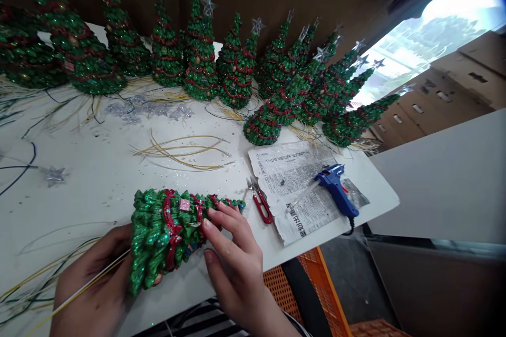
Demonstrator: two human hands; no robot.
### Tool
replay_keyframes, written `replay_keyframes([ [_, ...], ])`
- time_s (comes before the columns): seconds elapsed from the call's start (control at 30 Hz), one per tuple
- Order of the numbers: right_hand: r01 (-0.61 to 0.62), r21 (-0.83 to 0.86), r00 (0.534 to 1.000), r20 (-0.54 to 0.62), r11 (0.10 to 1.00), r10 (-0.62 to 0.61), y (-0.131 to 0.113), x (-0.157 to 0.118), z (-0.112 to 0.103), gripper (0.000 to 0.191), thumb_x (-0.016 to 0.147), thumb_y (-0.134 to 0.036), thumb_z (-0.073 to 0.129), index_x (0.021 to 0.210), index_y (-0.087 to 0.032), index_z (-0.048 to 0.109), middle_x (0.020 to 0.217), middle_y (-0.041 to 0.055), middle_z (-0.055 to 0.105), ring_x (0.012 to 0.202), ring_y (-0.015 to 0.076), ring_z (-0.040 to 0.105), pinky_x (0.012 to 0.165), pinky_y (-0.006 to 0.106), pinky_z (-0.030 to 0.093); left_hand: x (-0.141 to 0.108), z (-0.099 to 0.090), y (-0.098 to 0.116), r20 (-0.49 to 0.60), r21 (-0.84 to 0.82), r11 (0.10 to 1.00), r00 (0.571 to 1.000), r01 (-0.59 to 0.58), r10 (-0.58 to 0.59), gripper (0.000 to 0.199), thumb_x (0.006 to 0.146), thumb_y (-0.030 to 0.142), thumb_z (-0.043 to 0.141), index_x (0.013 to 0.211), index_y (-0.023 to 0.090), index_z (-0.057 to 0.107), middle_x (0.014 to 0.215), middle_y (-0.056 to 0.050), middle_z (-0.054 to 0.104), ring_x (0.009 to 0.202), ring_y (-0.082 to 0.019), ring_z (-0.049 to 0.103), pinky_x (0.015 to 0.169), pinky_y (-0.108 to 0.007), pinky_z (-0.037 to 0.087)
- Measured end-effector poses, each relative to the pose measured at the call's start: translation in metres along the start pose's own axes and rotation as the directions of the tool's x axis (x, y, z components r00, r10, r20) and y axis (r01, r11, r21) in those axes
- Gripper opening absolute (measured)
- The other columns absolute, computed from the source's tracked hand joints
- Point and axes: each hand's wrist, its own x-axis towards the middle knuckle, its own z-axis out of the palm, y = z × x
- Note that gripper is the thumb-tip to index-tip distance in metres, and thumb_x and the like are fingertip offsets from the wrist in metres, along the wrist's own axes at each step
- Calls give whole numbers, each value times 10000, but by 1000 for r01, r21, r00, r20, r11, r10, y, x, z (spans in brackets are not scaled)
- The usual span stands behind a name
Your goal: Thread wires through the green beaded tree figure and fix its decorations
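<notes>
A glittery green Christmas tree figurine [158, 231] with red garlands lies on its side, its base to the left and its tip to the right. My left hand [95, 279] grips it at the base, the fingers partly hidden behind and inside it. Thin yellow and white wires run out past that hand toward the lower left. My right hand [237, 258] rests its fingertips on the upper part of the tree, fingers slightly bent and apart. Red-handled thread snips [262, 207] lie just right of the tree's tip.
A blue glue gun [338, 189] sits on a newspaper sheet [272, 168] at the right. Several finished-looking trees [201, 63] line the back of the table. Loose yellow wires [182, 152] and clear stars [126, 111] lie in the middle. An orange crate [324, 289] stands below the edge.
</notes>
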Motion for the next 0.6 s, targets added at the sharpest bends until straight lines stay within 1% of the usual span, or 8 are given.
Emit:
replay_keyframes([
  [0.07,-2,7,1000,-5,1000,2,0,0,0,616,882,-74,531,1445,-320,486,1315,67,644,1348,231,533,1125,487,481,2,0,3,40,-97,992,996,85,-82,265,627,435,804,837,294,724,770,55,752,626,-185,661,573,-221,583],
  [0.13,-5,6,1000,-3,1000,5,0,1,0,606,882,-75,536,1437,-314,494,1309,69,644,1342,224,536,1127,474,479,4,0,10,54,-179,970,986,166,-159,320,509,366,860,800,293,748,741,61,758,602,-184,648,527,-212,565],
  [0.2,-6,-1,1000,-1,1000,6,0,1,1,595,883,-78,538,1429,-312,501,1303,68,645,1333,219,541,1128,469,478,8,0,20,68,-238,944,974,227,-217,346,397,324,887,718,280,766,690,54,756,565,-188,632,483,-220,549],
  [0.27,-6,0,1000,-5,1000,6,0,2,1,578,886,-84,536,1414,-317,515,1290,69,648,1322,222,550,1122,477,483,12,1,31,94,-274,925,964,264,-248,335,313,293,896,619,266,761,629,46,741,536,-186,613,465,-226,539],
  [0.33,-4,15,1000,-13,1000,4,0,3,2,561,890,-91,534,1402,-319,526,1282,75,648,1314,230,557,1110,490,492,15,3,40,117,-270,928,965,257,-234,297,306,298,893,566,257,755,602,36,734,540,-183,608,490,-229,547],
  [0.43,0,35,1000,-22,999,1,0,4,3,537,899,-100,536,1393,-313,535,1269,81,653,1296,235,569,1096,492,500,18,5,47,160,-245,936,963,251,-216,270,350,309,891,575,230,766,593,10,732,576,-192,618,502,-224,536],
  [0.53,5,44,999,-42,999,-4,1,6,4,503,913,-124,542,1378,-317,550,1234,72,671,1267,233,587,1082,482,508,19,4,45,221,-223,942,954,251,-202,279,399,296,895,634,200,779,594,-5,732,628,-213,649,532,-227,535],
  [0.6,13,54,998,-57,998,-10,2,7,5,476,922,-148,544,1366,-319,563,1217,67,677,1250,233,597,1070,473,517,18,3,41,261,-224,943,947,246,-185,264,453,290,886,672,187,780,642,-7,751,680,-224,675,580,-237,548],
])
